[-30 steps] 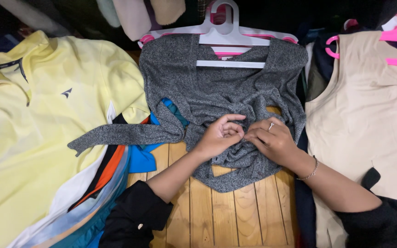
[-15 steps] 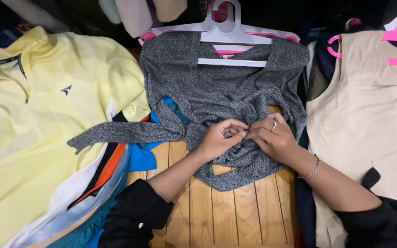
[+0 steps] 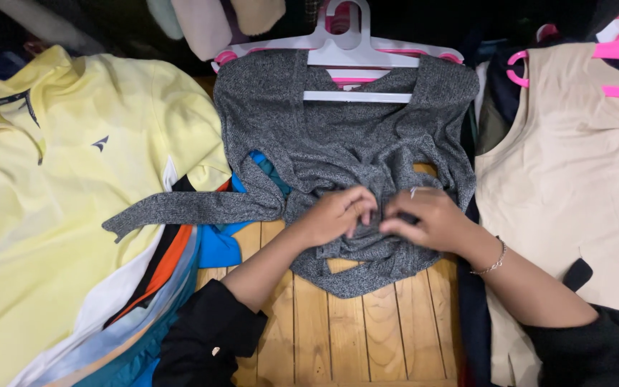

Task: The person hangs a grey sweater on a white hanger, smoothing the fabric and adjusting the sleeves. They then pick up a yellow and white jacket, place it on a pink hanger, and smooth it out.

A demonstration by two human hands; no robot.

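Observation:
A grey knitted wrap top [image 3: 338,143] hangs on a white hanger [image 3: 352,50] and lies flat on a wooden slatted surface [image 3: 367,322]. One long grey tie strap [image 3: 180,208] trails out to the left over other clothes. My left hand [image 3: 334,215] and my right hand [image 3: 424,218] meet at the front of the top near its lower middle. Both pinch the grey fabric there, fingertips almost touching. A bracelet sits on my right wrist and a ring on a right finger.
A pale yellow polo shirt [image 3: 66,201] covers the left side, over blue, orange and white garments [image 3: 173,279]. A beige sleeveless top [image 3: 574,193] on a pink hanger [image 3: 610,50] lies at the right. More clothes hang along the top edge.
Both hands have shifted slightly lower on the grey top and closed in together, bunching the fabric between them. The strap on the left has stayed put.

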